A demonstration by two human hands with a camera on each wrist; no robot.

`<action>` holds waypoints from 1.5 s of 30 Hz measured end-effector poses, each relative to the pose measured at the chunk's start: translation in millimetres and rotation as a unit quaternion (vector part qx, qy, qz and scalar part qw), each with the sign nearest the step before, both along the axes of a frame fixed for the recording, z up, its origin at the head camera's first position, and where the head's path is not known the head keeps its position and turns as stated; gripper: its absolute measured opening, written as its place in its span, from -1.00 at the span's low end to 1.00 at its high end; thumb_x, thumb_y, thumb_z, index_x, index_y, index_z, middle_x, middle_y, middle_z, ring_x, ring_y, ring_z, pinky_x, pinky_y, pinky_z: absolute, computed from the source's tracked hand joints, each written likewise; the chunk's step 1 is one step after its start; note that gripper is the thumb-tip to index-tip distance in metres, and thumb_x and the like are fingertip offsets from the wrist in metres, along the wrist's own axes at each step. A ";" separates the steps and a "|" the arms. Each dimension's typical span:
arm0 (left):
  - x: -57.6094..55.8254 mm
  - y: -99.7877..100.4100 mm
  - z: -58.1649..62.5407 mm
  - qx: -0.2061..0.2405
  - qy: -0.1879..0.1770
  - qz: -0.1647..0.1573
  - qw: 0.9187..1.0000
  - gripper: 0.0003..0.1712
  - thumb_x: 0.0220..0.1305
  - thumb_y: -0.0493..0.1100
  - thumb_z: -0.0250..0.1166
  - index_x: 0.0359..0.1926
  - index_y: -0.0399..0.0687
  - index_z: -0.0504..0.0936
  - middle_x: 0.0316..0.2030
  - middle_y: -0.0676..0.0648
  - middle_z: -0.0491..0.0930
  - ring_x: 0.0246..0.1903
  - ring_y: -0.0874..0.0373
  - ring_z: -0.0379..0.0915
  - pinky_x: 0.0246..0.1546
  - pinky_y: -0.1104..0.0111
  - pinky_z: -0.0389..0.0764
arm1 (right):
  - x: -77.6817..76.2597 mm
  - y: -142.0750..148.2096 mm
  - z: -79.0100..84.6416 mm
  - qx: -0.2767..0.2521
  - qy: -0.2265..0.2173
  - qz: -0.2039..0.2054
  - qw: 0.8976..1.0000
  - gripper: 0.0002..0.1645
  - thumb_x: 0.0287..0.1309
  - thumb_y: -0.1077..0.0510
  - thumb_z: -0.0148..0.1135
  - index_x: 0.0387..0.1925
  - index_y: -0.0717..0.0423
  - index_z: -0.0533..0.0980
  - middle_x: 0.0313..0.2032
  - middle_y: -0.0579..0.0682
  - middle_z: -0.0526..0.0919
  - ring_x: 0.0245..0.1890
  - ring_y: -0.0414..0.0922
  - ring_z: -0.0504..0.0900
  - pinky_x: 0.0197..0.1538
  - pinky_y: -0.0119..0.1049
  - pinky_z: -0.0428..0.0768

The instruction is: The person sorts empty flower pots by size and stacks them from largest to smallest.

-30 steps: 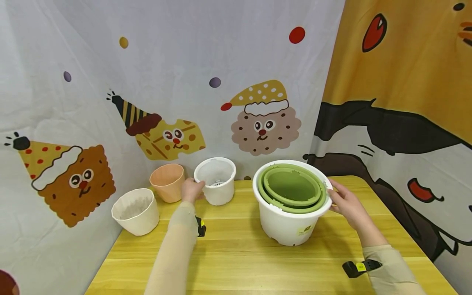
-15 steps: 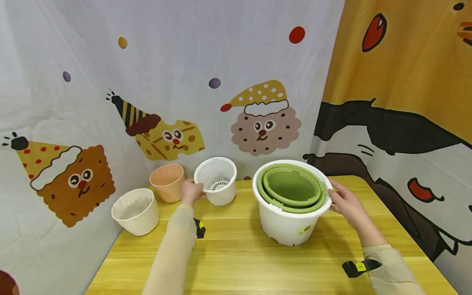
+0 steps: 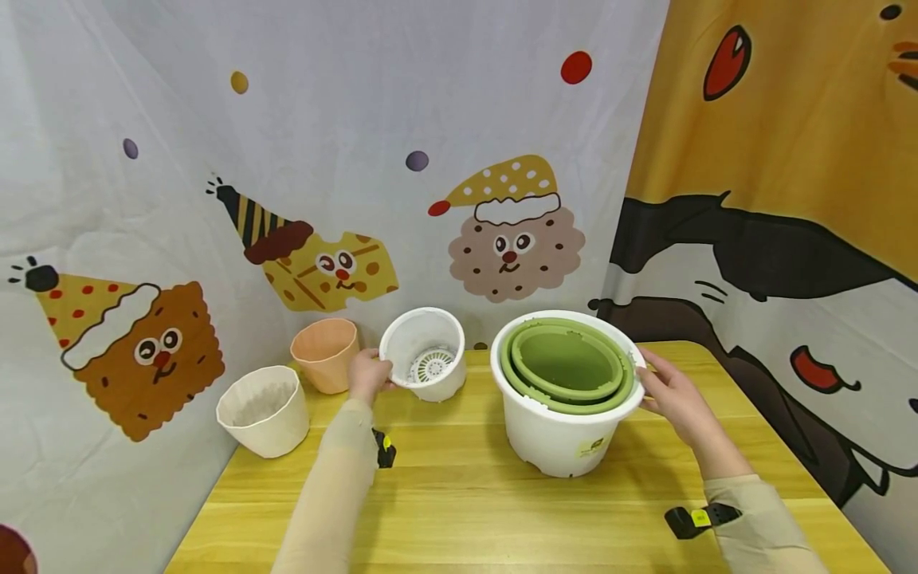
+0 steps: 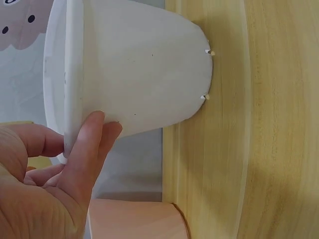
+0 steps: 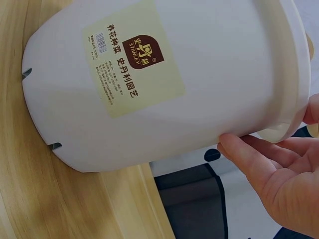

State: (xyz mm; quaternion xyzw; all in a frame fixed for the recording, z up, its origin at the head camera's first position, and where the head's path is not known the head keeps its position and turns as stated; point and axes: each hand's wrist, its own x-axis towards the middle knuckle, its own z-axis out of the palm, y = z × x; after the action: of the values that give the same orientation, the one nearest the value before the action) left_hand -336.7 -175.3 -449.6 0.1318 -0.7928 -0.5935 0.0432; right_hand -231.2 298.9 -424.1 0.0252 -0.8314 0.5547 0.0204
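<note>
My left hand (image 3: 367,375) pinches the rim of a small white flowerpot (image 3: 423,347), thumb on one side and fingers against the outer wall in the left wrist view. This pot (image 4: 144,64) tilts toward me, so its slotted base shows inside. On the right, my right hand (image 3: 677,395) grips the rim of a large white flowerpot (image 3: 555,434), its fingertips against the wall below. A label (image 5: 134,57) with brown print is stuck on that pot. Two green flowerpots (image 3: 570,363), one inside the other, sit nested in the large pot.
A peach flowerpot (image 3: 326,356) stands left of my left hand, and a cream flowerpot (image 3: 264,412) is nearer me at the table's left edge. The wooden table (image 3: 459,510) meets a cloth backdrop (image 3: 402,104) with cartoon prints behind the pots.
The small white pot has tipped further toward me and shifted slightly right, with my left hand still on its rim. My right hand and the large pot stay where they were.
</note>
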 end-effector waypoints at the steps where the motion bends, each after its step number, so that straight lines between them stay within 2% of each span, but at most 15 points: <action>1: 0.5 -0.3 0.1 0.000 0.001 0.000 1.000 -0.40 0.12 -0.45 0.08 0.24 -0.53 0.39 -0.06 -0.51 0.49 -0.64 0.12 0.53 -0.52 0.25 0.70 | 0.1 -0.1 0.1 -0.001 0.001 0.000 1.000 -0.25 0.53 -0.05 -0.15 0.53 0.25 -0.03 0.31 0.45 0.24 -0.15 -0.46 0.48 -0.07 -0.40 0.62; 17: 5.9 -2.5 -0.5 -0.022 0.002 -0.001 1.000 -0.44 0.15 -0.43 0.12 0.22 -0.45 0.45 -0.08 -0.48 0.53 -0.64 0.08 0.58 -0.50 0.20 0.71 | 0.5 1.2 0.6 -0.012 0.006 0.006 1.000 -0.26 0.53 -0.04 -0.15 0.53 0.24 -0.02 0.31 0.45 0.24 -0.16 -0.41 0.53 -0.07 -0.41 0.62; 25: 13.7 -0.5 0.1 -0.015 0.014 -0.004 1.000 -0.43 0.12 -0.42 0.10 0.21 -0.49 0.45 -0.14 -0.50 0.56 -0.66 0.12 0.56 -0.44 0.15 0.72 | 1.4 1.0 1.4 -0.009 0.009 0.007 1.000 -0.26 0.53 -0.04 -0.15 0.53 0.24 -0.02 0.29 0.46 0.26 -0.15 -0.39 0.54 -0.07 -0.39 0.63; 33: 17.4 -0.4 -4.2 0.008 0.025 0.001 1.000 -0.44 0.11 -0.43 0.11 0.19 -0.52 0.47 -0.12 -0.52 0.54 -0.63 0.12 0.57 -0.56 0.34 0.68 | 2.1 1.5 1.9 -0.012 0.008 0.007 1.000 -0.26 0.54 -0.03 -0.16 0.53 0.25 -0.02 0.30 0.46 0.25 -0.16 -0.39 0.54 -0.07 -0.39 0.63; 45: 18.4 0.9 0.2 -0.002 0.033 0.005 0.999 -0.46 0.15 -0.39 0.14 0.20 -0.45 0.49 -0.16 -0.45 0.57 -0.63 0.16 0.57 -0.56 0.37 0.67 | 2.4 0.1 2.6 -0.009 0.006 0.009 1.000 -0.26 0.54 -0.04 -0.15 0.53 0.25 -0.04 0.33 0.44 0.22 -0.14 -0.47 0.48 -0.05 -0.38 0.62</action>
State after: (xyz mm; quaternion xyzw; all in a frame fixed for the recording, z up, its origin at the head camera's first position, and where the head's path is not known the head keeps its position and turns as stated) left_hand -318.3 -174.4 -449.4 0.1157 -0.7916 -0.5956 0.0725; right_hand -228.8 299.0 -421.4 0.0354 -0.8259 0.5623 0.0208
